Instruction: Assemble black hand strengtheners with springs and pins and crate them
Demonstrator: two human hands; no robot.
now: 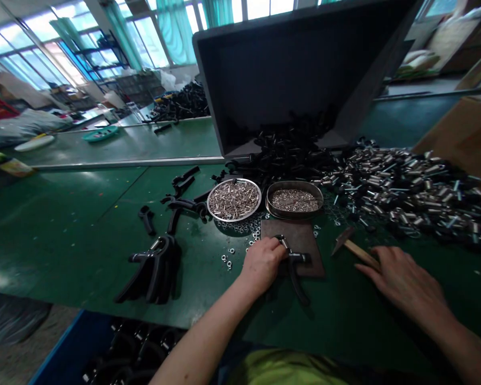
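Note:
Over a flat metal plate (310, 240), my left hand (262, 264) has its fingers closed on a black clamp (294, 275), whose handle points toward me. To the right, a hammer (361, 252) lies with its head away from my right hand (409, 280). The right thumb and fingers are spread around the end of its wooden handle, not wrapped round it. Beyond the plate are a round dish of small metal pins (234, 200) and an oval tin of small metal parts (295, 200). Small metal rings (229, 264) lie scattered left of the plate.
Several black clamps (156, 267) stand grouped at the left. A large grey bin (300, 80) rests tipped behind black parts. Metal-and-black parts (417, 192) are heaped at the right beside a cardboard box (465, 139). A blue crate (74, 347) sits below the table's front edge.

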